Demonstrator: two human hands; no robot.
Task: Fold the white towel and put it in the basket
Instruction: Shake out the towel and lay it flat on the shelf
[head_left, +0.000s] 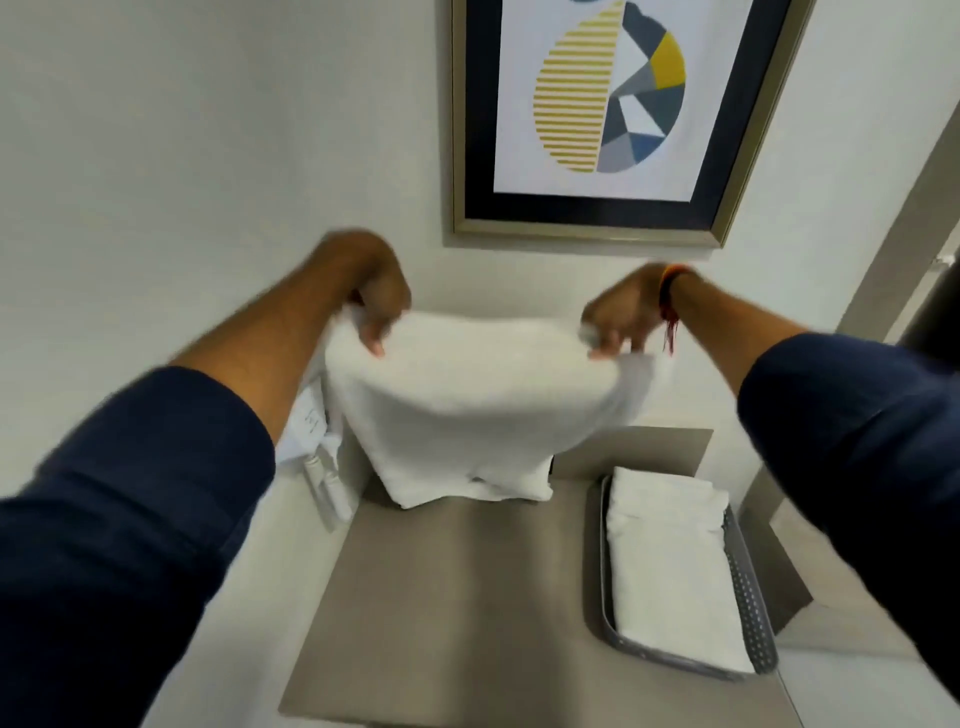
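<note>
A white towel hangs in the air above the far end of a grey-brown table. Its lower edge touches or nearly touches the tabletop. My left hand pinches the towel's top left corner. My right hand pinches the top right corner, and a red thread band sits on that wrist. The towel droops between both hands, doubled over. A grey perforated basket stands on the table's right side with a folded white towel lying inside it.
A framed abstract picture hangs on the white wall behind the table. White items, among them a paper and small bottles, lie at the table's left edge. A wall panel rises at the right.
</note>
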